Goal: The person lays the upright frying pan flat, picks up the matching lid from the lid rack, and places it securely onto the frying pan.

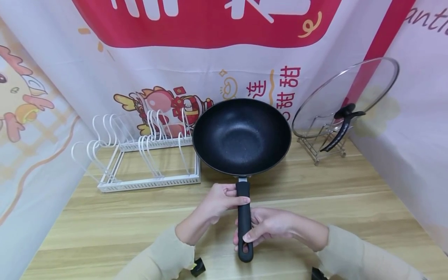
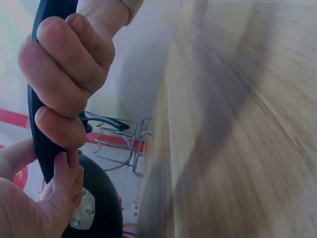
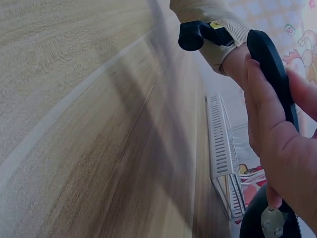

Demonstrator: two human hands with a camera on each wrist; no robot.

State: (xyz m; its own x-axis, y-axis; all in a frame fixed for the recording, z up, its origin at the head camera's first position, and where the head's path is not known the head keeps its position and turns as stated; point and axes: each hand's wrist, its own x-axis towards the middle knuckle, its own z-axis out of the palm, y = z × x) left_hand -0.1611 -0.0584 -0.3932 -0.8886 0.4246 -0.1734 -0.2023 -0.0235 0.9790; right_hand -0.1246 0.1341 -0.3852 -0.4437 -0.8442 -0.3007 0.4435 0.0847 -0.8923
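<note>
A black wok (image 1: 241,136) with a dark, smooth interior faces up toward me in the head view. Its long black handle (image 1: 244,217) points down toward my body and ends in a hanging hole. My left hand (image 1: 224,198) grips the handle close to the wok, thumb across the top. Lower down, my right hand (image 1: 267,225) holds the handle near its end, with the thumb beside the hole. From the left wrist view, the wok's outer side (image 2: 111,198) and a riveted metal bracket (image 2: 84,210) show, and the handle is raised above the table.
A white wire rack (image 1: 150,181) with upright loops stands left of the wok. On the right, a glass lid (image 1: 350,89) with a black handle leans in a small metal stand (image 1: 316,149). Printed cloth (image 1: 196,62) hangs behind the wooden table (image 1: 140,217) and along both sides.
</note>
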